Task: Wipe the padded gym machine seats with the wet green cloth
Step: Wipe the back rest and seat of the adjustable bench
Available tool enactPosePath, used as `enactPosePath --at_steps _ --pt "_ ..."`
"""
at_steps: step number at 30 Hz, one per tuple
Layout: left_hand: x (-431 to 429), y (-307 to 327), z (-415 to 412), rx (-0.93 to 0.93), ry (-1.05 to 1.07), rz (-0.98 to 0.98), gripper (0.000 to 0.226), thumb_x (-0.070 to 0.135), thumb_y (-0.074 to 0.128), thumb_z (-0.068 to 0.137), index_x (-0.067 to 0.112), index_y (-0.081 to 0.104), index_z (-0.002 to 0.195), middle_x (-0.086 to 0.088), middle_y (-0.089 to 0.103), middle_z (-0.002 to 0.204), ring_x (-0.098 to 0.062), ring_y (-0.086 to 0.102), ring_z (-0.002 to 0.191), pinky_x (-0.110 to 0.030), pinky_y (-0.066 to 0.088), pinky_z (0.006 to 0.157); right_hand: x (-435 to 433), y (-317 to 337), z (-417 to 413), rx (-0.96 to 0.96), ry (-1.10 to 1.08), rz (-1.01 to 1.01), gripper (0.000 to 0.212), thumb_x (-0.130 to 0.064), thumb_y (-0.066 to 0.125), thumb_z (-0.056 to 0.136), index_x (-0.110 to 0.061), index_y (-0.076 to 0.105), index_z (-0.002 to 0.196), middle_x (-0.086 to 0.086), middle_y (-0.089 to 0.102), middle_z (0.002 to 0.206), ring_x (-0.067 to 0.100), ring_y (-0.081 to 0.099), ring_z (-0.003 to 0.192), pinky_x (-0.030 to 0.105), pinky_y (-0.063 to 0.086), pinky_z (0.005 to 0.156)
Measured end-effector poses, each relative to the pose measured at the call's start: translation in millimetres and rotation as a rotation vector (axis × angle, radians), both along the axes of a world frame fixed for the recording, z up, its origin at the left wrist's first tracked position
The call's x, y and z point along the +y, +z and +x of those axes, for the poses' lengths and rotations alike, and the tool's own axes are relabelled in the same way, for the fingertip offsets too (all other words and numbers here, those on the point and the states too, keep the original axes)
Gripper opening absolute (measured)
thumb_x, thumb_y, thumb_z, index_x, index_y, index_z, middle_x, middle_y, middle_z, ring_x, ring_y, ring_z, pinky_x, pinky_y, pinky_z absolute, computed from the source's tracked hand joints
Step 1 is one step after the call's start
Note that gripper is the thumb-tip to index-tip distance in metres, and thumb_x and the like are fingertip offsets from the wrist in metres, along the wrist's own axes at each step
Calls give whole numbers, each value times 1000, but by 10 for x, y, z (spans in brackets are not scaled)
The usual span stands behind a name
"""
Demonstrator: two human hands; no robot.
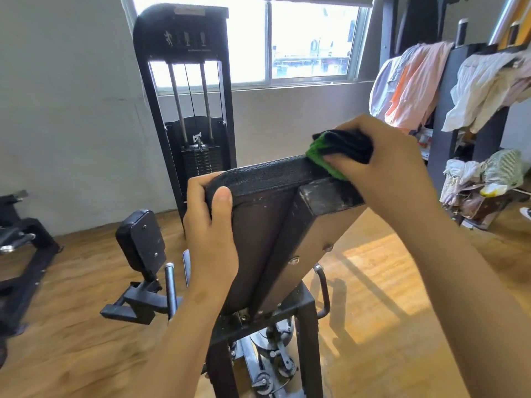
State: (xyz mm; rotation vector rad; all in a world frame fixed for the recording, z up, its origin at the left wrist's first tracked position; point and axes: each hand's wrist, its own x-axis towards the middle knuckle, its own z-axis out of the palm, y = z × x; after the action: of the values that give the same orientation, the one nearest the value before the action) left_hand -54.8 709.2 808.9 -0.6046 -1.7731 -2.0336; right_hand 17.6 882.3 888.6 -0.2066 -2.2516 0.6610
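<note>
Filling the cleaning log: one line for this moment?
step: wiping | right hand: presses cloth on pad top edge | left hand: grips pad corner

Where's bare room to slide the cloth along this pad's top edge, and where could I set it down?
On the pad, the top edge is bare between the left hand and the green cloth in the right hand. The sunlit floor between machine frame and bag pile is open. Crowded: leg pad lower left, clothes rack right.

Green-black cloth (pixel 330 152), seemingly black pad (pixel 267 173)
</note>
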Motion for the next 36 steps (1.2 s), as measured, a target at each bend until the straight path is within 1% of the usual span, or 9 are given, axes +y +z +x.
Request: enactPosePath --at_steps 2,5,11,13,18,23,26,31,36 --pt "20 2 17 15 10 19 30 40 41 86 17 51 101 13 54 88 4 53 81 -8 43 69 -73 -13 -22 22 -25 19 23 -24 71 84 -17 65 105 1 65 96 19 58 93 35 47 84" --pt "41 -6 10 20 29 53 36 46 37 83 18 52 101 10 56 89 0 53 82 -10 44 70 -382 -6 -56 43 87 16 24 -29 72 83 -19 65 103 -5 63 92 12 57 87 21 45 77" --pt "52 -19 9 15 54 90 44 46 38 82 12 55 104 5 57 92 -4 54 84 -13 44 71 -529 -4 -62 23 226 52 22 -30 72 83 -20 65 102 -6 65 93 9 56 88 19 43 75" --pt "48 -24 5 12 56 88 40 47 38 82 18 56 102 9 58 92 0 55 85 -11 44 72 -285 -1 -42 19 146 23 22 -29 72 82 -21 66 102 -7 64 89 9 58 85 12 41 72" --pt "55 -22 11 13 51 93 32 47 38 82 26 56 98 16 59 89 3 55 84 -10 44 72 316 0 11 30 -91 -58 26 -31 71 85 -14 66 103 3 66 92 19 60 88 32 46 77" --pt "59 -23 5 11 64 109 37 49 38 82 21 56 100 13 59 91 -2 55 87 -11 44 74 576 -18 8 40 -179 -79 29 -32 69 86 -11 66 107 8 67 96 23 60 93 32 46 79" --pt "70 -9 9 20 67 109 39 51 39 83 20 55 99 9 58 92 -4 54 88 -13 44 75 719 -2 56 4 -197 -129 32 -32 69 86 -12 66 110 4 65 99 17 57 91 21 39 74" --pt "89 -7 12 5 67 112 35 54 38 81 26 54 95 10 57 91 -1 54 84 -16 44 75 511 -4 64 32 -84 -64 29 -32 71 84 -14 66 107 6 68 98 22 62 94 35 49 82" --pt "111 -3 19 19 76 136 37 52 39 79 23 54 95 7 58 90 3 56 81 -13 46 70 213 -31 -48 52 96 34 25 -32 71 85 -18 66 106 2 68 99 17 59 90 23 45 74"
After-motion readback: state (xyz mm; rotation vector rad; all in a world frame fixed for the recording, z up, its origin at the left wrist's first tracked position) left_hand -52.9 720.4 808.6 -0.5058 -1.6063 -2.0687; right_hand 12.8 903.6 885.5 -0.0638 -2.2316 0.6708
